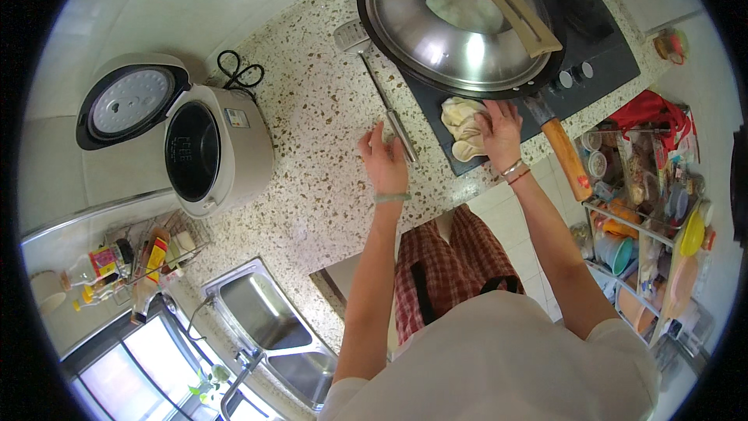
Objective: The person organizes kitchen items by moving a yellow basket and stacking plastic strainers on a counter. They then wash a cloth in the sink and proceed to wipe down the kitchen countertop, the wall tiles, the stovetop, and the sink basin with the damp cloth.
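Observation:
A bunched cream-coloured cloth (464, 126) lies on the front edge of the black stovetop (432, 115). Wearing a bracelet, my right hand (501, 136) grips the cloth's right side with its fingers, just below the wok's rim. My left hand (384, 164) rests at the counter with its fingers partly spread, beside the handle of a metal spatula (380, 93); whether it touches the handle I cannot tell. On the stove stands a wok (514, 93) with a wooden handle, covered by a domed steel lid (421, 39). Wooden tongs or a clip (510, 9) lie across the lid.
To the left, a white rice cooker (249, 152) stands with its lid raised. A steel sink (265, 312) is at the lower left, near a wire rack of bottles (148, 257). A crowded shelf rack (639, 226) stands at the right. The wok handle (567, 157) juts past the counter edge.

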Tool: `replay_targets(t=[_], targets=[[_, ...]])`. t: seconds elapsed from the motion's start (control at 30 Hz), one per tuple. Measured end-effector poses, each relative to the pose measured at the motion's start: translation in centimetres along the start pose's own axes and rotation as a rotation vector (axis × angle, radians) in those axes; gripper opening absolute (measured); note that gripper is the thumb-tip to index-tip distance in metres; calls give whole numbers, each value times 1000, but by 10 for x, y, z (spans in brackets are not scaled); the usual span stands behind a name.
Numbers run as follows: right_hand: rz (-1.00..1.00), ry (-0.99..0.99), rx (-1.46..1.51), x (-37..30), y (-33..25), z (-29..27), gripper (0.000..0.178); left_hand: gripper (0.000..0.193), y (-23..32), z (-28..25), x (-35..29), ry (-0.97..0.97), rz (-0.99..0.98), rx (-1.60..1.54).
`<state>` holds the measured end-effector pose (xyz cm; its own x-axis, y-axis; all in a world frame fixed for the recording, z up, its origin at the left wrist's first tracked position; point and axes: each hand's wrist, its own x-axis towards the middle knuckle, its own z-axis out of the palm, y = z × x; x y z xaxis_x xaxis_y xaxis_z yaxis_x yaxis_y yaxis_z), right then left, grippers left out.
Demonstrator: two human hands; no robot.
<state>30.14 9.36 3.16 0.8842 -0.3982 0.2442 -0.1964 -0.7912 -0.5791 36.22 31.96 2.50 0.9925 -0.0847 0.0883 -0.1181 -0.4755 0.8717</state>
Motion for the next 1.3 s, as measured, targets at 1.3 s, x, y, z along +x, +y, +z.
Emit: replay_targets(t=[1.3], targets=[[49, 6, 77, -89, -140, 81, 38, 33, -42, -113, -102, -325, -822, -1009]])
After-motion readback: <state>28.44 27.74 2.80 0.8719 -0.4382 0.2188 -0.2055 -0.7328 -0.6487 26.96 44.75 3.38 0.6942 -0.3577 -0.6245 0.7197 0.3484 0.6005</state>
